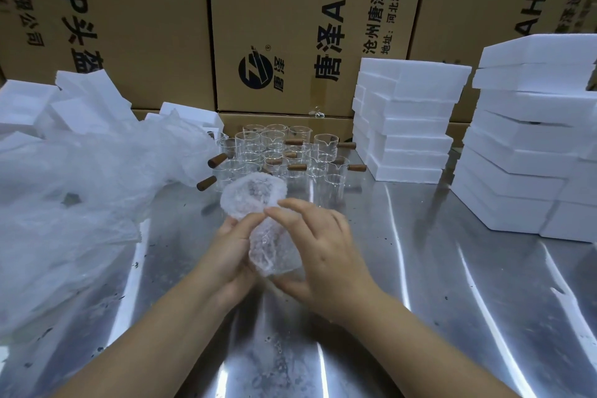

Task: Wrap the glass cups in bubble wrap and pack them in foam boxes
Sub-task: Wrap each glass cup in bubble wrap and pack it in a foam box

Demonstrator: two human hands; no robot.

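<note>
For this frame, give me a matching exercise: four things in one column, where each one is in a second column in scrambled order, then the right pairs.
Things:
1. bubble-wrapped bundle
2. bare glass cups
3. closed foam boxes
4. loose bubble wrap

Places:
A. stacked on the right side of the table
B. heaped on the table's left side
C. held between the left hand and right hand
D. standing together at the back middle of the table

Pairs: 1-C, 2-D, 3-A, 4-B
</note>
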